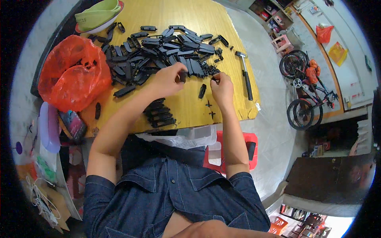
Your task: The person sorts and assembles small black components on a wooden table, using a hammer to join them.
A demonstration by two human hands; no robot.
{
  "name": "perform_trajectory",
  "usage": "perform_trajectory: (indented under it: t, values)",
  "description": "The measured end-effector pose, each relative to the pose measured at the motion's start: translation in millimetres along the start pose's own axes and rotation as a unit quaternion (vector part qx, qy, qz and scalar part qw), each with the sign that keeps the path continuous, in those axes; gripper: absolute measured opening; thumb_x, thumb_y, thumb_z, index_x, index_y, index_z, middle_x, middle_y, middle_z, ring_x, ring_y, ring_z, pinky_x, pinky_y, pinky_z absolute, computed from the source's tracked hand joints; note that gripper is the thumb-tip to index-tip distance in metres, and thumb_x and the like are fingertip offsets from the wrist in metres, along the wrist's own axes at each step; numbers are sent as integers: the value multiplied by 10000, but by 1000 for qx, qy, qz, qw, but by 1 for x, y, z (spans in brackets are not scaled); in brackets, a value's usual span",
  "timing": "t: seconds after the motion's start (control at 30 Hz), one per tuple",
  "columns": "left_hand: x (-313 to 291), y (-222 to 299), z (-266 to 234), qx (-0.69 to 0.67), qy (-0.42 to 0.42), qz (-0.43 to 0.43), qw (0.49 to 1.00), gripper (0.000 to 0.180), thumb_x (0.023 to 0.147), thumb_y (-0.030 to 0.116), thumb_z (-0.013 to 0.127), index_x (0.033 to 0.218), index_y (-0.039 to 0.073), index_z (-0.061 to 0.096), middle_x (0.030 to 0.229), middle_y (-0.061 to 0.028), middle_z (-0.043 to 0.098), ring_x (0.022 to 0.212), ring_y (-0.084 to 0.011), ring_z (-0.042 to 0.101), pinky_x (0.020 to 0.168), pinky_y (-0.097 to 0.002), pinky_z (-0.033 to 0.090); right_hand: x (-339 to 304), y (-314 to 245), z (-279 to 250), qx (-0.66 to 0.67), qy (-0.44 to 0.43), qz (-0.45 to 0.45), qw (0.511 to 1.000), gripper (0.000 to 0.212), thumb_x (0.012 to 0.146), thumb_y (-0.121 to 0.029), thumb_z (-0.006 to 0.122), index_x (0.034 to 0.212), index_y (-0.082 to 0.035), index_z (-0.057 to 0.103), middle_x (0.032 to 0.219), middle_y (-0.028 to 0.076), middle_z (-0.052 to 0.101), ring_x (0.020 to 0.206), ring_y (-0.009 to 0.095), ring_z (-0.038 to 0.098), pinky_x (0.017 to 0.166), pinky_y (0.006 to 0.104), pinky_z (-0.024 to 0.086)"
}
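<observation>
Over the wooden table, my left hand point(170, 82) curls its fingers and thumb around a black plastic part point(182, 75), partly hidden by the hand. To its right, my right hand point(223, 90) pinches a small black piece point(216, 81) at the edge of a heap of tiny black pieces point(209, 69). Beyond both hands spreads a large pile of long black plastic parts point(166, 45). A single black part point(202, 91) lies between the hands, with two small cross-shaped pieces point(209, 104) nearer me. Several black parts stand in a row point(160, 115) by the near edge, below my left wrist.
A hammer point(246, 75) lies along the right side of the yellow table point(190, 113). At left are a red plastic bag point(73, 75), green bowls point(97, 18) and a purple case point(49, 127). A red stool point(250, 152) stands below the table; bicycles point(303, 89) are farther right.
</observation>
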State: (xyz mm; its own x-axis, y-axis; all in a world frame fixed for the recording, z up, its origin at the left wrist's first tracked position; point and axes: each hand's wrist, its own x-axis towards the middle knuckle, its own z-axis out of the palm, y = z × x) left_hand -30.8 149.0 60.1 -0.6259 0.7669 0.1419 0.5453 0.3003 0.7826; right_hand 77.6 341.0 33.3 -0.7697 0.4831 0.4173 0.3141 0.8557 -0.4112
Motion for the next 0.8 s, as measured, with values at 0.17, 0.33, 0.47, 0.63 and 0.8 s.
perform_trajectory:
  t: [0.17,0.33,0.47,0.63,0.8]
  values:
    - [-16,-31,-12,-225,4,-1,974,399,666,123,652,1047,42,562,899,-96,593,787,-223,602,717,-288,481,-16,-40,-21,223,-67,70,970,209,723,-129,701,841,-6,581,744,95,626,710,173,609,653,286,472]
    - [-9,-39,-10,51,-25,72,996,273,656,192,620,887,51,660,926,-103,600,909,-264,570,808,-346,468,-23,-51,5,308,-103,31,945,197,703,-92,719,799,-6,570,703,69,590,646,152,560,609,267,454]
    - [-9,-37,-9,183,-84,68,977,281,664,185,610,903,45,654,911,-115,595,938,-309,550,833,-379,456,-25,-54,25,222,-107,-68,967,204,675,-103,732,761,-20,566,684,84,545,638,201,542,590,297,433]
    - [-9,-37,-8,172,-91,52,980,290,662,173,629,917,37,655,930,-120,604,963,-296,555,852,-374,448,-23,-52,36,165,-125,-197,958,121,721,-128,659,809,-62,609,803,99,581,829,299,553,701,394,450]
    - [-8,-45,-6,173,-94,55,979,285,668,163,630,929,54,662,952,-115,604,957,-294,562,842,-377,457,-28,-52,39,152,-91,-216,960,98,700,-115,679,781,-83,633,806,76,583,802,278,560,684,359,462]
